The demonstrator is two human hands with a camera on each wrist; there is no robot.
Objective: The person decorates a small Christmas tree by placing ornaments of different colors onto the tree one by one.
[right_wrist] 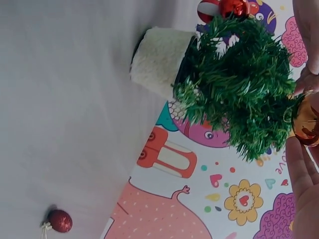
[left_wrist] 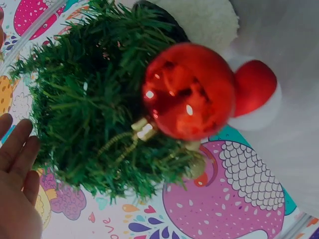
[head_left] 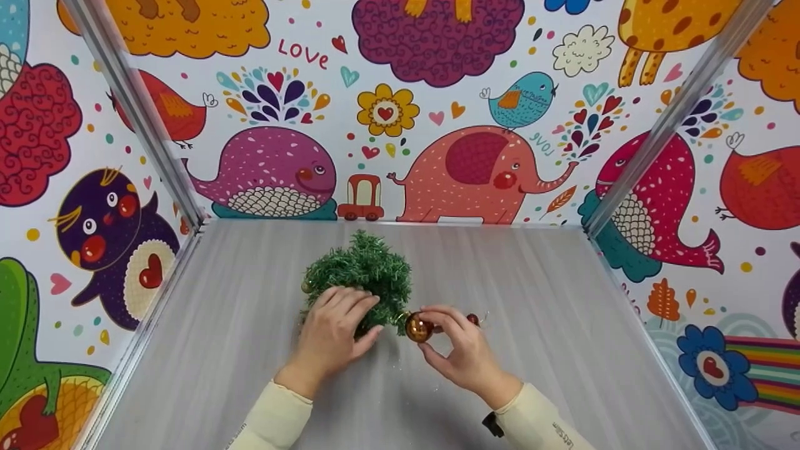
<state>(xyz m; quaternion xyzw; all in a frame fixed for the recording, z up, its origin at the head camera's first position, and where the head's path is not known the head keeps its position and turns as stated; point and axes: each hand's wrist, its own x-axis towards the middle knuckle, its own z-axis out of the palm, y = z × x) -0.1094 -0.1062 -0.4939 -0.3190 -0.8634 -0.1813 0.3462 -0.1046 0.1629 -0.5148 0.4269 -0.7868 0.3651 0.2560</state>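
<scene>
A small green artificial Christmas tree (head_left: pixel 359 265) stands on the table in a white fuzzy pot (right_wrist: pixel 162 62). My left hand (head_left: pixel 334 325) is at the top of the tree, its fingers loosely extended and holding nothing in the left wrist view. Beside the tree, my right hand (head_left: pixel 465 353) pinches a shiny bronze Christmas ball (head_left: pixel 419 327) between thumb and fingers, with its gold loop at the branches. A shiny red ball (left_wrist: pixel 189 92) with a gold cap and a small gold glitter ball (left_wrist: pixel 195 164) are at the tree's left side.
A small red glitter ball (right_wrist: pixel 60 220) with a string lies on the table, right of the tree. A red-and-white ball (left_wrist: pixel 254 92) shows behind the shiny red one. Cartoon-printed panels (head_left: pixel 387 175) and metal posts (head_left: pixel 650 162) enclose the grey table (head_left: pixel 531 281).
</scene>
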